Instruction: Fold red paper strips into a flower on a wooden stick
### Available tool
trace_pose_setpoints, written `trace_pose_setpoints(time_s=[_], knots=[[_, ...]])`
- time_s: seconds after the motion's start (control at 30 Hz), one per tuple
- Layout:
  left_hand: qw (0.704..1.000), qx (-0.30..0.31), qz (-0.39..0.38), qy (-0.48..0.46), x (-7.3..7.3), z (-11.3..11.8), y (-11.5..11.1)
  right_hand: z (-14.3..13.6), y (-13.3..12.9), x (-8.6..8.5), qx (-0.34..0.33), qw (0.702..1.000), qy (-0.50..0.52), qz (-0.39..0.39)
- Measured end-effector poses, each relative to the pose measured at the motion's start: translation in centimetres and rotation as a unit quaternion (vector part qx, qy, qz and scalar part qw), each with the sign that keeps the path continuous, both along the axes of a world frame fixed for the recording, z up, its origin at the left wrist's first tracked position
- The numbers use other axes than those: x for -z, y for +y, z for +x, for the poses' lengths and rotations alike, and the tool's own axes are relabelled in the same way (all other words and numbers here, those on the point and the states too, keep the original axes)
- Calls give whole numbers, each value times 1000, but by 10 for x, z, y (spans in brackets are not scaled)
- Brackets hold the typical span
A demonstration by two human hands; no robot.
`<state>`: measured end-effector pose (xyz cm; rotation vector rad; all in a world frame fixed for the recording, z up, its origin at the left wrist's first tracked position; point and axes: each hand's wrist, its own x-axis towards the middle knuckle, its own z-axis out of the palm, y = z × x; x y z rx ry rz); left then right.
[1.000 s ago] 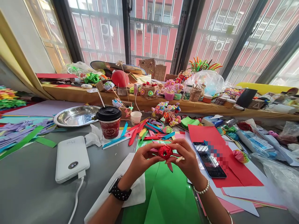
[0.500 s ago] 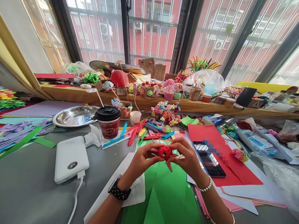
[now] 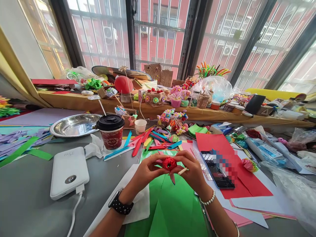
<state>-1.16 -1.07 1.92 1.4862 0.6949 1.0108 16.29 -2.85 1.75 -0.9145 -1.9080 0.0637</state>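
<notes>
A folded red paper flower point(image 3: 169, 163) with pink petals pointing outward is held up between both hands, above green paper point(image 3: 172, 207). My left hand point(image 3: 149, 171) grips its left side with thumb and fingers. On the right side, my right hand point(image 3: 191, 168) pinches the flower, and a thin pale stick point(image 3: 183, 171) pokes out between its fingers. A dark opening shows in the middle of the red folds. White paper point(image 3: 140, 204) lies under my left forearm.
A white power bank point(image 3: 70, 172) with a cable, a lidded cup point(image 3: 111, 133) and a metal plate point(image 3: 76, 125) stand left. Paper strips point(image 3: 142, 141) lie behind the hands. To the right are a phone point(image 3: 217, 171), red paper point(image 3: 256, 184) and a pink flower point(image 3: 249, 165).
The view has shifted slightly, so most things appear a little further left. The flower is tilted a bit differently, and more of the pale stick shows by my right hand.
</notes>
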Motion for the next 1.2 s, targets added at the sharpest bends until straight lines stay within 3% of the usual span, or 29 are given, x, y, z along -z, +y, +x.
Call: trace_pose_setpoints(time_s=[0.3,0.53,0.73,0.97,1.2], knots=[[1000,18,12,-2,3,1,2,-2,1,1,-5,1000,17,11],[999,20,-8,-27,3,2,0,2,-3,-6,26,999,16,-18],[997,31,-16,-69,0,1,1,9,-5,-13,11,999,22,-24],[997,14,-24,-74,-4,-1,0,15,-5,-16,-8,996,-5,-84],[998,-33,-9,-60,-1,5,-2,4,-7,-8,58,998,-32,8]])
